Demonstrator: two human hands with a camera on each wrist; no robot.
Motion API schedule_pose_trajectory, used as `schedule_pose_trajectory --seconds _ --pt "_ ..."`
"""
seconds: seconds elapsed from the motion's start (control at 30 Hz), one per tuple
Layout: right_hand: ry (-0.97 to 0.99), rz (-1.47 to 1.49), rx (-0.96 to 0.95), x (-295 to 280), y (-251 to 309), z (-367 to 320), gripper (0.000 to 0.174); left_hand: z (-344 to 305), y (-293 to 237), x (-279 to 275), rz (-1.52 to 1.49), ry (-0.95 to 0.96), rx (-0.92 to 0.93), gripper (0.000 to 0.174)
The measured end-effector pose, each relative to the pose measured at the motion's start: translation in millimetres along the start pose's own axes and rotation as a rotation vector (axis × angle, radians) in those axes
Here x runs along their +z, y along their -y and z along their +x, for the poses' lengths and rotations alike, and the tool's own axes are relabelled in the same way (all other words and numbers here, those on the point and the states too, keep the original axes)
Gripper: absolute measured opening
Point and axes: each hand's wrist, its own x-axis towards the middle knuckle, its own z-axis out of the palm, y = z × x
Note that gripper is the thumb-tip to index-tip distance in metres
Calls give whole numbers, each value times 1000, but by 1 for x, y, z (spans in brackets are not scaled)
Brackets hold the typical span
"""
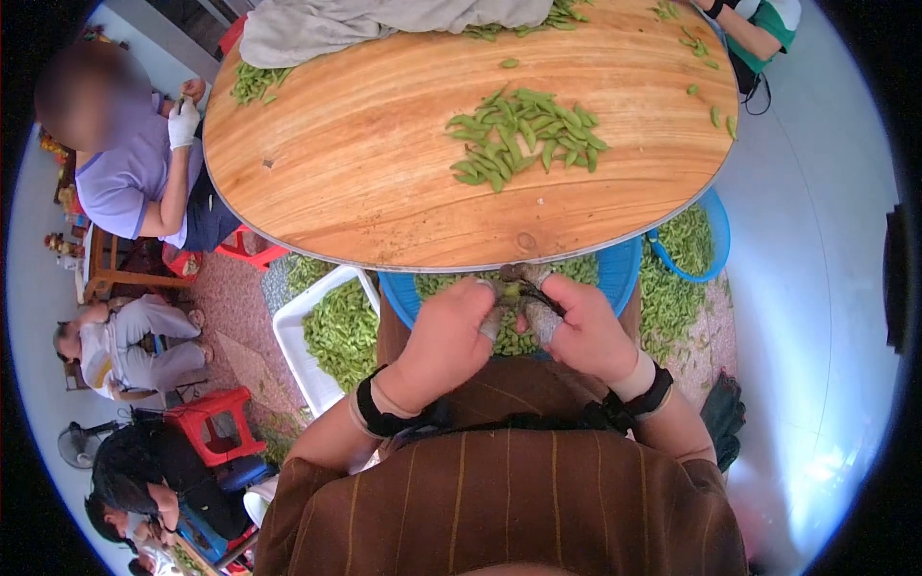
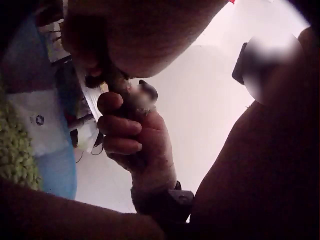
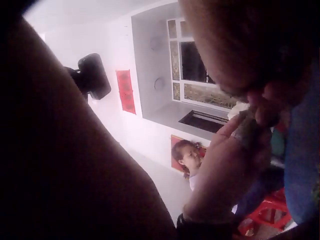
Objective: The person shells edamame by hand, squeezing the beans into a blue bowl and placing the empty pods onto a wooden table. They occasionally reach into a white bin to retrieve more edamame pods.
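In the head view both hands meet just below the near table edge, over a blue basin [image 1: 629, 274] with green pods and beans. The left hand [image 1: 451, 326], thumb and forefinger wrapped in grey cloth or tape, pinches a green pod [image 1: 512, 291]. Close against it, the right hand [image 1: 586, 326] has wrapped fingers curled round a small dark item at the pod; what it is cannot be made out. The left wrist view shows the right hand [image 2: 145, 140] with curled fingers. Dim in the right wrist view, the left hand [image 3: 225, 170] has its fingertips bent together.
A wooden table [image 1: 365, 173] bears a pile of green pods [image 1: 523, 134] and a grey cloth [image 1: 384, 24]. On the floor are a white tray [image 1: 288, 331] of beans, a blue basket [image 1: 720, 235] and red stools [image 1: 216, 422]. A person [image 1: 144, 173] sits at the left; others are beyond.
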Motion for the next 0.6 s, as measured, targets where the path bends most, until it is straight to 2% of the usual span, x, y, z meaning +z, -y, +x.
schedule_pose_trajectory --seconds 0.03,0.1,0.2,0.37,0.43,0.6 --pt "0 1 1 0 -2 1 16 0 -1 0 35 25 56 18" --pt "91 211 171 -1 -5 2 16 2 1 0 -59 21 43 17" --pt "46 372 163 2 -5 0 16 2 7 3 -192 -4 7 15" --pt "32 289 116 2 -2 -1 15 1 12 4 -167 -26 -10 15" --pt "27 249 96 2 -4 0 15 0 11 5 -9 -47 11 16" --pt "10 271 126 5 -8 1 11 0 1 4 93 -33 28 19"
